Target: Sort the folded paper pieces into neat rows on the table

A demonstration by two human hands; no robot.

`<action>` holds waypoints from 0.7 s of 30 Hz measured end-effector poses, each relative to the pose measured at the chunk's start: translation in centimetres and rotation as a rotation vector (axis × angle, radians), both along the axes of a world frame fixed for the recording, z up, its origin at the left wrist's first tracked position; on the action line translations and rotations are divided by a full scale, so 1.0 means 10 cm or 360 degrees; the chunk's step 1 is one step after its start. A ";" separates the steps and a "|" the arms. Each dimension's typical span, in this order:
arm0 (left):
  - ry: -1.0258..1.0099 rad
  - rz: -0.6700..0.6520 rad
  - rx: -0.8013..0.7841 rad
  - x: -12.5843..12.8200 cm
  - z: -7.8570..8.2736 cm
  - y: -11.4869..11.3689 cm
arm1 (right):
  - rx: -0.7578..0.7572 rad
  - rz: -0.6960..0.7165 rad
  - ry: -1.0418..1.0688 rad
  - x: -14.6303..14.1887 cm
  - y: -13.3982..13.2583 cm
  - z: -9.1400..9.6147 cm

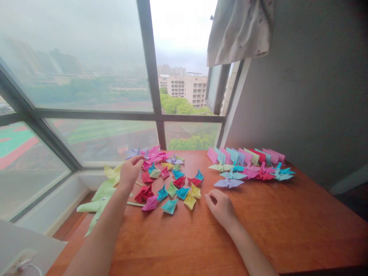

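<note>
My left hand (130, 170) reaches forward over the wooden table (258, 230), fingers curled at the edge of a heap of pink and purple paper flowers (155, 155); I cannot make out whether it grips one. Just right of it lies a cluster of several small folded paper boats (175, 189) in red, blue, yellow, green and pink. My right hand (221, 207) rests on the table to the right of the boats, fingers loosely curled, holding nothing I can see. Light green folded paper shapes (99, 197) lie under my left forearm.
Several paper cranes (250, 174) sit at the right, behind them a row of folded coloured pieces (247, 155). A large window (86, 96) runs along the table's far edge, a grey wall (316, 96) stands at the right. A white plug and cable (21, 262) lie lower left.
</note>
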State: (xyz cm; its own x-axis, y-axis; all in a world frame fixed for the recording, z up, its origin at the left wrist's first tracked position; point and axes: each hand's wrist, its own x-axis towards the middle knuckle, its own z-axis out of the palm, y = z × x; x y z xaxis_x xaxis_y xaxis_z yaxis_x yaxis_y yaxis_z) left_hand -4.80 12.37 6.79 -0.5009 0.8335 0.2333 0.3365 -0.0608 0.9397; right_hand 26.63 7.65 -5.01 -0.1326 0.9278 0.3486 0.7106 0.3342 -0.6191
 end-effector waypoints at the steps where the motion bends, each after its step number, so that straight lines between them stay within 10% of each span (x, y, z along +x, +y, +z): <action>1: 0.0027 -0.0028 0.0004 0.04 0.00 -0.04 | -0.0004 0.0008 0.0050 0.00 0.00 0.01; 12: 0.0313 -0.0885 0.0189 1.28 -0.48 -1.11 | -0.0733 0.0186 0.1416 -0.17 -0.29 0.30; 21: 0.0263 -0.1328 0.0084 1.48 -0.74 -1.44 | -0.0910 0.0185 0.1761 -0.23 -0.53 0.33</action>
